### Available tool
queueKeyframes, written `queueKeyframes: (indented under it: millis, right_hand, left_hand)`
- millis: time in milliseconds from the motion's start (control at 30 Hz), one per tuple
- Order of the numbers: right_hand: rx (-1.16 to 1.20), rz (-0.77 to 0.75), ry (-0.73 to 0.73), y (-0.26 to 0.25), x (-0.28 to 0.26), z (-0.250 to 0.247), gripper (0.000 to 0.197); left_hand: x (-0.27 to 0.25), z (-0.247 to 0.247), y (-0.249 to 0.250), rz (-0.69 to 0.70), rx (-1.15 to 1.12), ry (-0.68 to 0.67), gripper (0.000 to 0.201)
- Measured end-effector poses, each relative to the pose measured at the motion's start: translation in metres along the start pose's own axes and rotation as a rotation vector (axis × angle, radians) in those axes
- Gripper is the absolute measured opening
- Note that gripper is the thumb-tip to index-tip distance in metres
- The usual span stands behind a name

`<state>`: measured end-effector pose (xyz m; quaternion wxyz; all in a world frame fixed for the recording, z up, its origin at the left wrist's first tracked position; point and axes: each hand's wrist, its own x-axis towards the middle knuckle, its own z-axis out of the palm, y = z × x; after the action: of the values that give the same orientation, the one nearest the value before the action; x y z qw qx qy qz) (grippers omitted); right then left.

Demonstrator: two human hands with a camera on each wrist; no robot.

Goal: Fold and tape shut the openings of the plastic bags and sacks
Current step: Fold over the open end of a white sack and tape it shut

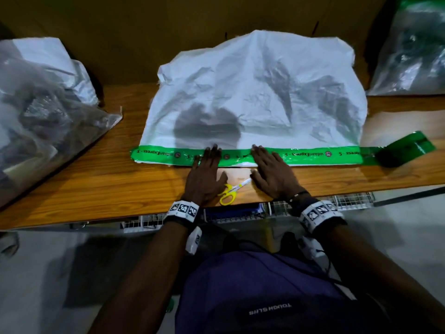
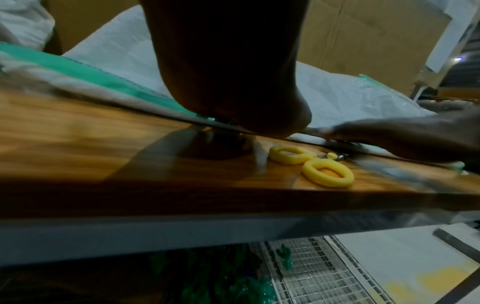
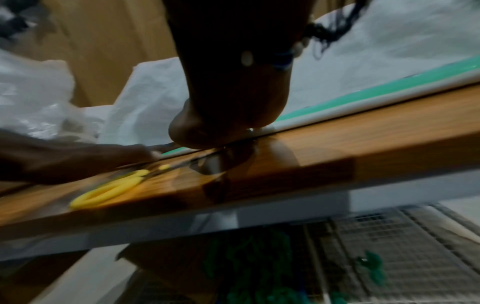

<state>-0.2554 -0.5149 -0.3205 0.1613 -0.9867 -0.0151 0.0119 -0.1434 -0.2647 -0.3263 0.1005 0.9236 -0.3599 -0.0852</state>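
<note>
A white woven sack (image 1: 255, 92) lies flat on the wooden table (image 1: 96, 184). A strip of green printed tape (image 1: 313, 154) runs along its folded near edge. My left hand (image 1: 209, 162) and my right hand (image 1: 267, 162) lie flat side by side, fingers straight, and press on the middle of the tape. The strip's right end leads off the sack to the green tape roll (image 1: 404, 150). In the left wrist view my left hand (image 2: 228, 82) rests on the sack's edge, beside the tape (image 2: 103, 76). The right wrist view shows my right hand (image 3: 228, 92) on the tape (image 3: 389, 82).
Yellow-handled scissors (image 1: 230, 190) lie on the table between my wrists, near the front edge. A filled clear plastic bag (image 1: 48, 104) sits at the left and another (image 1: 409, 44) at the back right. Cardboard (image 1: 120, 32) stands behind the sack. A wire shelf (image 1: 349, 201) hangs under the table.
</note>
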Motion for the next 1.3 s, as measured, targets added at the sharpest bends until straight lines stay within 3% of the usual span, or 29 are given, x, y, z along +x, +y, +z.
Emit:
queueKeyframes:
  millis: [133, 267, 367, 433, 667, 867, 933, 1033, 1100, 1200, 1300]
  right_hand:
    - [-0.050, 0.086, 0.057, 0.078, -0.060, -0.030, 0.070]
    - [-0.035, 0.113, 0.016, 0.090, -0.062, -0.035, 0.076]
    - [-0.017, 0.140, 0.021, 0.078, -0.055, -0.028, 0.080]
    - [-0.003, 0.156, 0.027, 0.077, -0.056, -0.026, 0.079]
    - [-0.045, 0.144, 0.147, 0.149, -0.123, -0.058, 0.067]
    - [0.096, 0.253, 0.219, 0.155, -0.123, -0.061, 0.064]
    - [0.153, 0.220, 0.221, 0.152, -0.115, -0.058, 0.063]
    - [0.163, 0.172, 0.198, 0.157, -0.112, -0.055, 0.060]
    - [0.142, 0.146, 0.189, 0.165, -0.115, -0.056, 0.058]
    - [0.121, 0.116, 0.191, 0.172, -0.117, -0.055, 0.058]
    - [0.107, 0.121, 0.193, 0.170, -0.115, -0.056, 0.057]
  left_hand:
    - [0.004, 0.001, 0.005, -0.014, -0.006, -0.001, 0.086]
    - [0.013, -0.005, 0.043, -0.083, -0.067, 0.049, 0.088]
    - [0.038, 0.000, 0.108, 0.107, -0.140, 0.038, 0.083]
    - [0.054, 0.012, 0.149, 0.155, -0.135, -0.027, 0.084]
    - [0.062, 0.028, 0.162, 0.095, -0.075, -0.045, 0.087]
    - [0.069, 0.032, 0.197, -0.020, -0.120, 0.096, 0.078]
    - [0.074, 0.033, 0.227, 0.085, -0.172, 0.143, 0.069]
    - [0.083, 0.032, 0.269, 0.226, -0.181, 0.101, 0.068]
    - [0.087, 0.032, 0.266, 0.154, -0.144, 0.069, 0.067]
    - [0.073, 0.027, 0.219, 0.055, -0.082, 0.054, 0.070]
    - [0.053, 0.022, 0.177, 0.074, -0.021, 0.076, 0.071]
